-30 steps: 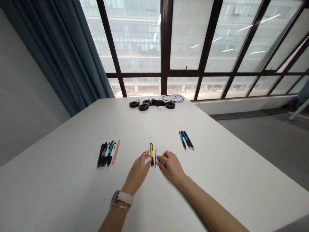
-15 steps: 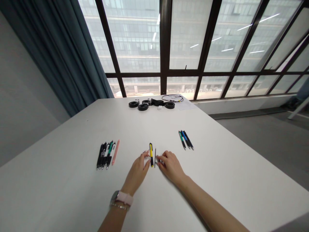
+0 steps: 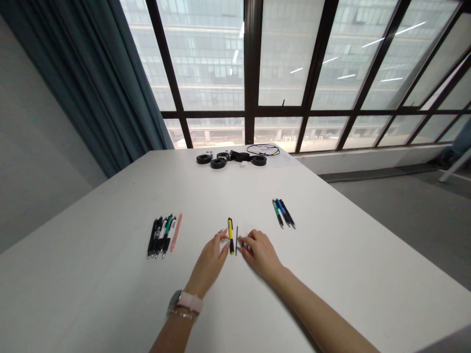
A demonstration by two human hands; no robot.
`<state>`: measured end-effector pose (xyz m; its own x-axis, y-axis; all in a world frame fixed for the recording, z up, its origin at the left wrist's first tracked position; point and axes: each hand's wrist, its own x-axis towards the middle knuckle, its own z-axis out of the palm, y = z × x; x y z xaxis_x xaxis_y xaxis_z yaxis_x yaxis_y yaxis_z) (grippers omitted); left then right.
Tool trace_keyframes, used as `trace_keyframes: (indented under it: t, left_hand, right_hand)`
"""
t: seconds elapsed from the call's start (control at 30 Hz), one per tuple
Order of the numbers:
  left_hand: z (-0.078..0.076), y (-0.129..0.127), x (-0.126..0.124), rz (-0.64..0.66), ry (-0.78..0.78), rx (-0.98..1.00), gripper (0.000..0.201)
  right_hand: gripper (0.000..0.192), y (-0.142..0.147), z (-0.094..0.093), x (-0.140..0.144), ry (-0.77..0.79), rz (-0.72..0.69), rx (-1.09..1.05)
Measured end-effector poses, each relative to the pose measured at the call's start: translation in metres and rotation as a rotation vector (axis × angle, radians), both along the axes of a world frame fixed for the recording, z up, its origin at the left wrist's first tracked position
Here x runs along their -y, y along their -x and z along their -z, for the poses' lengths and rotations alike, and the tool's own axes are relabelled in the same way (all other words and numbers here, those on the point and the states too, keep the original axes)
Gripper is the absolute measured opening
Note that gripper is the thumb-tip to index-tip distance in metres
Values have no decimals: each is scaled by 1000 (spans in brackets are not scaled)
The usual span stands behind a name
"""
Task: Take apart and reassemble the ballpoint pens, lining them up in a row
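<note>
A yellow and black pen [image 3: 230,234] lies on the white table [image 3: 110,294], with a thin dark refill [image 3: 236,239] just to its right. My left hand [image 3: 211,261], a watch on its wrist, rests with fingertips against the pen's left side. Right of the refill, my right hand [image 3: 260,253] lies with its fingertips near a small part that I cannot make out. Neither hand lifts anything.
A row of several pens [image 3: 162,234], the rightmost pink, lies to the left. Three pens [image 3: 283,213] lie to the right. Black tape rolls and a cable [image 3: 235,158] sit at the table's far edge by the windows. A blue curtain [image 3: 91,83] hangs at left.
</note>
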<state>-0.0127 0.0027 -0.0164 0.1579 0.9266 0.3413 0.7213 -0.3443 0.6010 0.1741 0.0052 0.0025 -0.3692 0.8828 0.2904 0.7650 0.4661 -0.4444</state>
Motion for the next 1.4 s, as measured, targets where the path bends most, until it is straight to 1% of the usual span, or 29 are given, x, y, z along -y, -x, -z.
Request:
trace_keyframes:
  t: [0.23,0.43,0.5,0.67,0.77,0.9,0.97,1.03,1.2,1.4]
  left_hand:
    - [2,1,-1,2,12,8,21]
    - [-1,0,0,4,46,67,20]
    - [-1,1,1,-4,69,96,21]
    - [1,1,1,-40,90,122,21]
    - [1,3,0,-94,44,121,21]
    - [-3,11,-3,-286,-23,152,24]
    - [-4,16,-4,-379,4,199,29]
    - [-4,19,-5,-429,58,241,32]
    - [-4,19,-5,-430,105,247,30]
    - [-11,15,-1,-411,119,224,30]
  right_hand:
    - [24,0,1,-1,8,-1,-29]
    - [26,-2,0,-1,1,-5,-69]
    - [26,-4,0,-2,-2,19,-120]
    - [23,-13,1,-8,34,139,-278]
    - [24,-16,5,-11,67,191,-332]
    - [27,-17,7,-14,122,266,-377]
    - [27,-18,8,-16,158,312,-414]
    - [27,-19,8,-17,189,348,-464]
    - [27,-20,7,-20,203,335,-538]
    - [27,-21,8,-20,193,327,-494]
